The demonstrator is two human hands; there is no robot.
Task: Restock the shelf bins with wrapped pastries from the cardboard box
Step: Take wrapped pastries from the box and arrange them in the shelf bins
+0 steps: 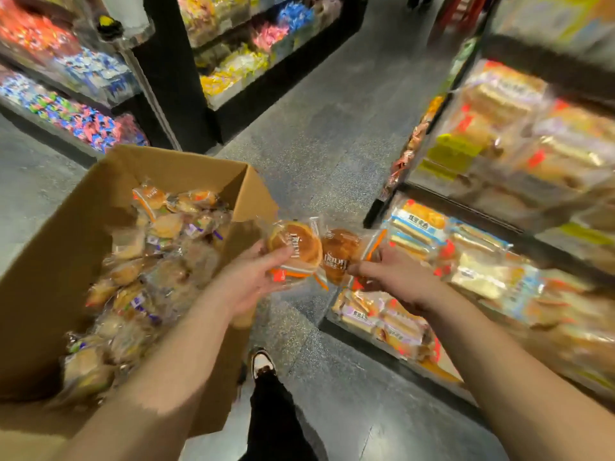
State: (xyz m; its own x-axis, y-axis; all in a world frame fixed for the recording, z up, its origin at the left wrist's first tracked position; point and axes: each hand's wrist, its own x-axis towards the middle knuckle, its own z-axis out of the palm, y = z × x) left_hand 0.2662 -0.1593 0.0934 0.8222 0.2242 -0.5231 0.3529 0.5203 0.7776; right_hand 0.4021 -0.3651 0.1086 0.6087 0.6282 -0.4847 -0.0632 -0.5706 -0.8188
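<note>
Two hands up over the aisle floor (319, 134), between box and shelves. Left hand (253, 281) wrapped around a pale round wrapped pastry (294, 246), thumb across the top of the clear wrapper, white lettering and an orange stripe showing. Right hand (396, 271) pinching the edge of a darker brown wrapped pastry (339, 251), fingers closed on the wrapper near its orange trim. Both pastries touching side by side, held just past the right-hand corner of the cardboard box (100, 201). Box open, flaps up, on the left, heaped with more wrapped buns (156, 267) in clear film, some with purple labels, some orange. Lower shelf bin (376, 352) on the right, just beside the right hand, packed with long wrapped cakes in blue, orange and lilac packets. Upper bin (499, 134) above it, blurred, also full of pale wrapped bread. Candy bins (83, 104) across the aisle, bright blue, pink, yellow. One dark trouser leg and a black-and-white shoe (263, 362) below.
</note>
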